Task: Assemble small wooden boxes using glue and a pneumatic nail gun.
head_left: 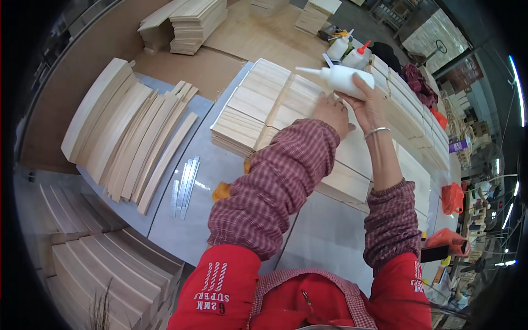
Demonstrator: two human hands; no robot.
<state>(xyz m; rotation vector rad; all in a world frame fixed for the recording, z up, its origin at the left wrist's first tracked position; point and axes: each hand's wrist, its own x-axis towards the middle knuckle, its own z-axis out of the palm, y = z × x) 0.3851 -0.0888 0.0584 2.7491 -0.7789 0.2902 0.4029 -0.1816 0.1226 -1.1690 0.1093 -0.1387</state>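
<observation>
In my right hand [367, 103] is a white squeeze bottle [342, 80], tipped sideways with its long thin nozzle pointing left. It hangs just above stacked pale wooden boards [254, 98]. My left hand [333, 114] rests on the boards close below the bottle, palm down, with its fingers apart and nothing seen in them. More board stacks [345, 180] lie under and between my forearms, partly hidden by the checked sleeves. Whether any glue is coming from the nozzle cannot be made out.
Loose wood strips [146, 137] lie at the left on the grey table [236, 250], near thin metallic strips [187, 186]. A yellow-orange object [221, 191] is half hidden by my left sleeve. Another bottle, red-tipped [360, 54], stands at the back. Wood pieces [110, 275] are stacked lower left.
</observation>
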